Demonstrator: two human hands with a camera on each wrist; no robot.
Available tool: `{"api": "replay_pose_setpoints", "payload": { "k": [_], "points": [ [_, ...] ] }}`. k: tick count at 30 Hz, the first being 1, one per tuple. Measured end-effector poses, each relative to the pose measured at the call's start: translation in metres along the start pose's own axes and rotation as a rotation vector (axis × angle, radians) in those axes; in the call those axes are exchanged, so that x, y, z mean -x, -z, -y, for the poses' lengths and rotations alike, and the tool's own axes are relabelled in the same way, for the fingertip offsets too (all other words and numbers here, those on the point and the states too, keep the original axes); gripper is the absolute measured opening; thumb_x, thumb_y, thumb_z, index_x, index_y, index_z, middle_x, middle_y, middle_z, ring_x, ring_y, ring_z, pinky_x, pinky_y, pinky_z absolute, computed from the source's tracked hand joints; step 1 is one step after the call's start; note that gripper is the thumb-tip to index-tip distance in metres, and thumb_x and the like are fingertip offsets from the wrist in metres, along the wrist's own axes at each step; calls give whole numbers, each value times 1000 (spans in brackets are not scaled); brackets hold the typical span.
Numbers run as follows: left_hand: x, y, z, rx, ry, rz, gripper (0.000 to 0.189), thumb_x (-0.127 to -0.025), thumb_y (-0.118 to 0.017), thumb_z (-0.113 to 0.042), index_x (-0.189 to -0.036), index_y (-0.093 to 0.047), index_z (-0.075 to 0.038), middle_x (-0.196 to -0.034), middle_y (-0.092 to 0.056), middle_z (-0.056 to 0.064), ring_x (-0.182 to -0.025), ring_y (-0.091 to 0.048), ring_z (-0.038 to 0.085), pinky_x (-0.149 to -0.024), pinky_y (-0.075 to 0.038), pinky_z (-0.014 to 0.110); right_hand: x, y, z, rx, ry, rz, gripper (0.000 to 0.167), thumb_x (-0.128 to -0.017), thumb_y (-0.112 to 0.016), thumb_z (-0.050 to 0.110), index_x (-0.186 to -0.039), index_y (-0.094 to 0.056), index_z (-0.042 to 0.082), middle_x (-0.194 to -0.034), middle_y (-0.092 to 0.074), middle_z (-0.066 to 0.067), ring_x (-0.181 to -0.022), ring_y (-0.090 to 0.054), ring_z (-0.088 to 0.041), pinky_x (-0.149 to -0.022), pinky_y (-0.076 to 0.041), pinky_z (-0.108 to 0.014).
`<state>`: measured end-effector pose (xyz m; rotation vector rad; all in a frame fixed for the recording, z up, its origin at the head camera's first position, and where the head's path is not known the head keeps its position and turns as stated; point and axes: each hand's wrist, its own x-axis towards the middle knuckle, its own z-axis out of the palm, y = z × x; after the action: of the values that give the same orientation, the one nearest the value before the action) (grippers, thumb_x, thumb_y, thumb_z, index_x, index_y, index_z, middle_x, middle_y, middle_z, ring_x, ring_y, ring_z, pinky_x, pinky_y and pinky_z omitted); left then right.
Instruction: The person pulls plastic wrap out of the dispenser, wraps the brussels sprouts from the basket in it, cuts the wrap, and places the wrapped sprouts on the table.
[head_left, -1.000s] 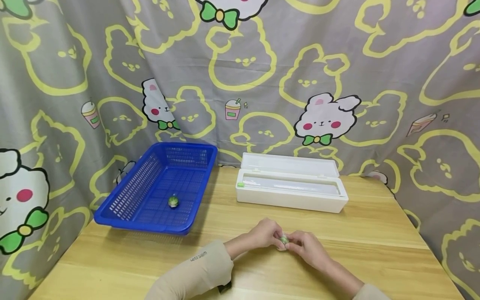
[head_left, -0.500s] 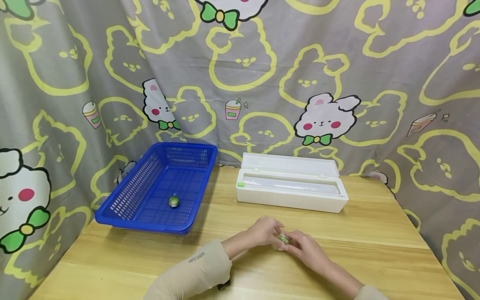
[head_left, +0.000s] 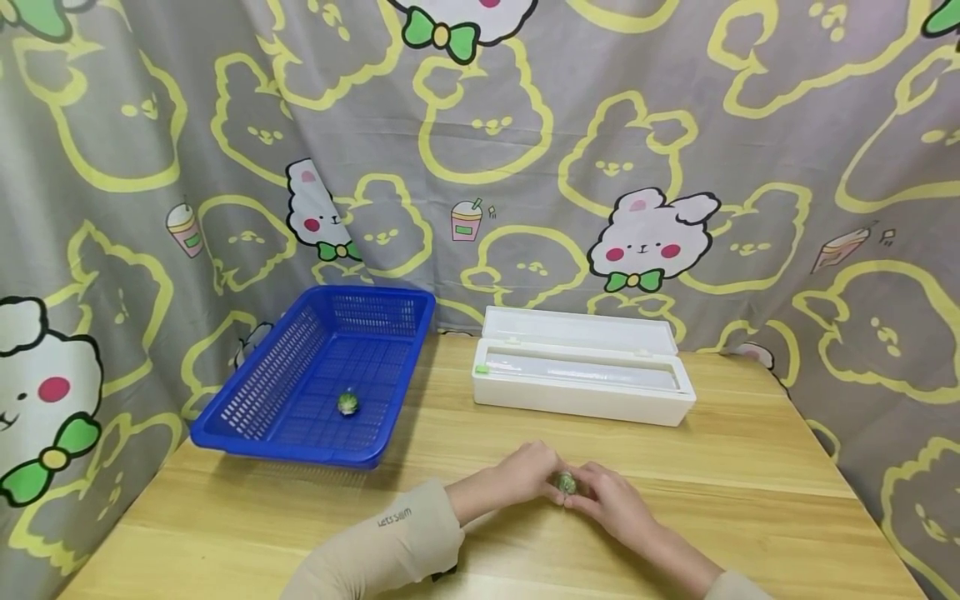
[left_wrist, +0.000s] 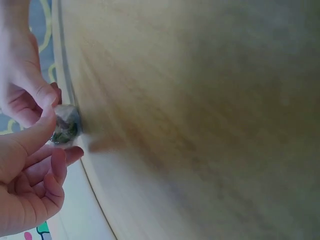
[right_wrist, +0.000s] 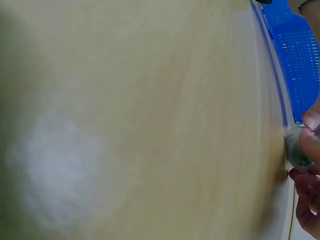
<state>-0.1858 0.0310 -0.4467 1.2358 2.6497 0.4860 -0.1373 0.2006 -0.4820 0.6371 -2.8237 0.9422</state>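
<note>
Both hands meet over the front middle of the wooden table around a small green ball wrapped in clear film (head_left: 566, 482). My left hand (head_left: 531, 473) pinches it from the left; the left wrist view shows the thumb and fingers around the film-wrapped ball (left_wrist: 66, 125). From the other side my right hand (head_left: 613, 500) holds it between thumb and fingers, partly seen in the right wrist view (right_wrist: 309, 185). A similar wrapped green ball (head_left: 347, 403) lies in the blue plastic basket (head_left: 375, 457) at the left.
A long white cling film box (head_left: 581, 402) stands behind the hands, its lid (head_left: 581, 329) raised, film and a small green piece (head_left: 482, 369) showing. A patterned curtain (head_left: 517, 150) hangs behind the table (head_left: 750, 483). Something small and dark lies under the left sleeve (head_left: 405, 525).
The left fingers lifted slightly off the ball half a second ago and now curl down against it again. The right hand keeps its hold; the basket and box have not moved.
</note>
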Motion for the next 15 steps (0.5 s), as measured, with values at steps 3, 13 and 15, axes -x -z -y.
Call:
{"api": "replay_pose_setpoints", "payload": {
  "k": [3, 13, 15],
  "points": [
    [0, -2, 0, -6, 0, 6, 32, -68, -74, -25, -95, -70, -9, -87, -70, -3, -69, -57, 0, -65, -42, 9, -1, 0, 0, 13, 11, 10, 40, -76, -70, 23, -108, -64, 0, -81, -55, 7, -62, -39, 1, -51, -36, -17],
    [3, -7, 3, -64, -69, -16, 20, -76, -69, -25, -83, -64, -7, -73, -61, -4, -61, -51, -1, -58, -39, 6, 0, -6, -4, 148, 217, -34, 30, -81, -65, 21, -101, -61, -1, -92, -63, -5, -79, -62, -17, -65, -51, -28],
    [3, -8, 4, -50, -63, -23, 20, -75, -70, -24, -83, -64, -7, -73, -62, -4, -61, -51, -1, -58, -40, 6, -1, -5, -6, 129, 215, -39, 31, -80, -66, 24, -101, -62, 1, -90, -63, -2, -75, -60, -13, -63, -50, -26]
  ]
}}
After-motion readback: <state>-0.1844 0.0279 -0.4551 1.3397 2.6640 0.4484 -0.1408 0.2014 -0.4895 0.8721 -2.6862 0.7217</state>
